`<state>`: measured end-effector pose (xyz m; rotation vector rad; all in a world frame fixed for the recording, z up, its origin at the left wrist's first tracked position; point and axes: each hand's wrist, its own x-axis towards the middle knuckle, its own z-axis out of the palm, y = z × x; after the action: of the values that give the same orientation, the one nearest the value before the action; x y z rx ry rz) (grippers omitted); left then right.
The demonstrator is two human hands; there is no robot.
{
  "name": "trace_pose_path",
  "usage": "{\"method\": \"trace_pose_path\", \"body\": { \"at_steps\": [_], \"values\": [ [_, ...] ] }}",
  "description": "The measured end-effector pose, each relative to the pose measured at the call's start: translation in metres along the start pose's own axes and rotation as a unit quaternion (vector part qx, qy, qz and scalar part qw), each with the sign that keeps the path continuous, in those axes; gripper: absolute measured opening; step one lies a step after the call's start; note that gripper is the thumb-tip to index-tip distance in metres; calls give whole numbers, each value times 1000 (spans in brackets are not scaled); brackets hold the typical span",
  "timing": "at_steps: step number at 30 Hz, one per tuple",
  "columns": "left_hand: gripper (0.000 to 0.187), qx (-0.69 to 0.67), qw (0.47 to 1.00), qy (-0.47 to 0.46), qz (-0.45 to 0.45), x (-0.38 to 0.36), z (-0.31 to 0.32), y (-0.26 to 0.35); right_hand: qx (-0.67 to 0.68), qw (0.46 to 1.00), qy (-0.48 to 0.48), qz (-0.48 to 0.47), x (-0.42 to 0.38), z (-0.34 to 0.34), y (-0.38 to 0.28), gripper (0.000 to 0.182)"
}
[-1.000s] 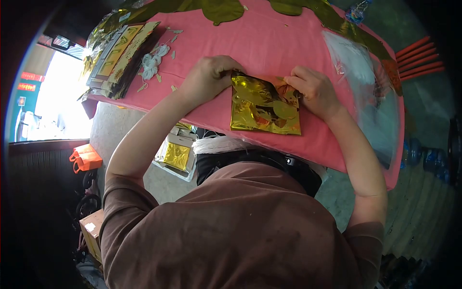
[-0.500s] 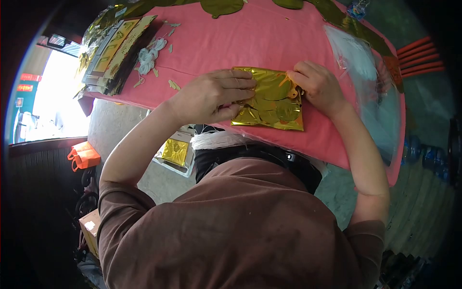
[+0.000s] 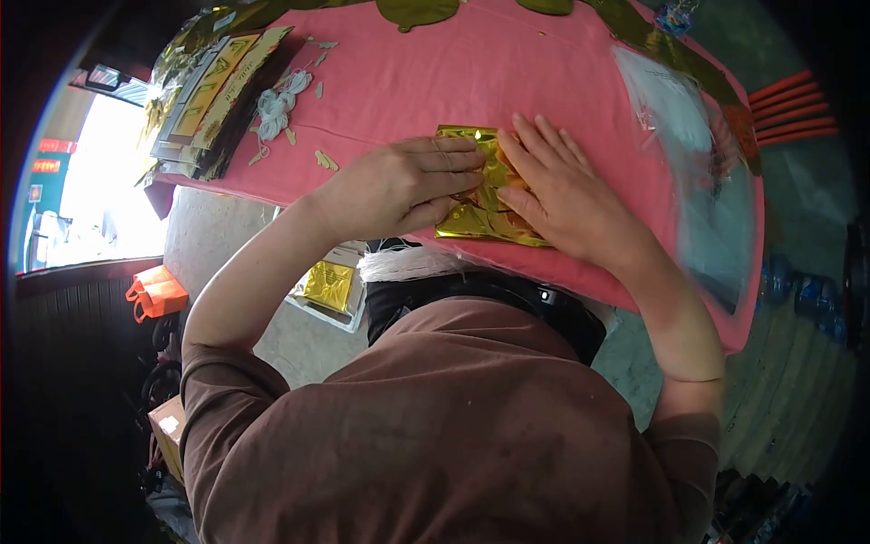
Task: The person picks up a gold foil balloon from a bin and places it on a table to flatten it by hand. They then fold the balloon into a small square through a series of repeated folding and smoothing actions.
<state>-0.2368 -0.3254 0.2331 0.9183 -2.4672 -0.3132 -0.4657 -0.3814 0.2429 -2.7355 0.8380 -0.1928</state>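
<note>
A folded piece of shiny gold foil [image 3: 480, 218] lies flat on the pink-covered table close to my body. My left hand [image 3: 403, 181] rests over its left edge, fingers together and laid on the foil, thumb lower down. Spread flat across the right part is my right hand [image 3: 566, 190], fingers stretched out and pointing up and left. Between the two hands a creased strip of foil shows; the rest is hidden under them.
On the left of the pink tablecloth [image 3: 408, 82] stand a stack of printed packets [image 3: 217, 100] and a bundle of white string [image 3: 276, 109], with small scraps around. Clear plastic bags [image 3: 698, 172] lie at right. Below the table, a white tray [image 3: 349, 322] holds a gold packet [image 3: 328, 286].
My right hand has let go of the foil's right edge, where it pinched an orange piece, and now lies flat over the foil. My left hand has stayed in place.
</note>
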Motion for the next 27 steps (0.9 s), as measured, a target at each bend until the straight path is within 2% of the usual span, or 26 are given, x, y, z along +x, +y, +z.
{"method": "trace_pose_path", "body": {
  "at_steps": [3, 8, 13, 16, 20, 21, 22, 23, 24, 26, 27],
  "values": [
    [29, -6, 1000, 0, -1, -2, 1, 0, -59, 998, -31, 4, -6, 10, 5, 62],
    [32, -9, 1000, -23, -10, -5, 2, 0, -72, 997, 18, -20, -9, 20, 11, 66],
    [57, 69, 992, -98, -33, -11, -4, 8, -71, 997, 22, -23, -10, 21, 12, 68],
    [63, 113, 986, -119, -34, -14, -7, 13, -75, 997, 21, -28, -8, 20, 11, 70],
    [64, 42, 987, -139, -69, -16, -18, 8, -77, 997, 17, -25, -8, 20, 12, 73],
    [61, -140, 973, -101, -152, -20, -23, 3, -77, 996, 21, -26, -8, 20, 12, 73],
    [57, -317, 919, -59, -228, -22, -25, 1, -77, 996, 20, -25, -8, 21, 12, 73],
    [43, -367, 902, 46, -224, -24, -20, -1, -77, 997, 20, -23, -9, 22, 12, 74],
    [43, -364, 903, 45, -222, -24, -21, -2, -79, 996, 24, -23, -9, 21, 12, 74],
    [28, -294, 903, 130, -285, -25, -27, -8, -78, 996, 20, -21, -9, 21, 11, 74],
    [24, -291, 902, 175, -268, -22, -30, -9, -80, 996, 23, -21, -8, 21, 11, 74]
  ]
}}
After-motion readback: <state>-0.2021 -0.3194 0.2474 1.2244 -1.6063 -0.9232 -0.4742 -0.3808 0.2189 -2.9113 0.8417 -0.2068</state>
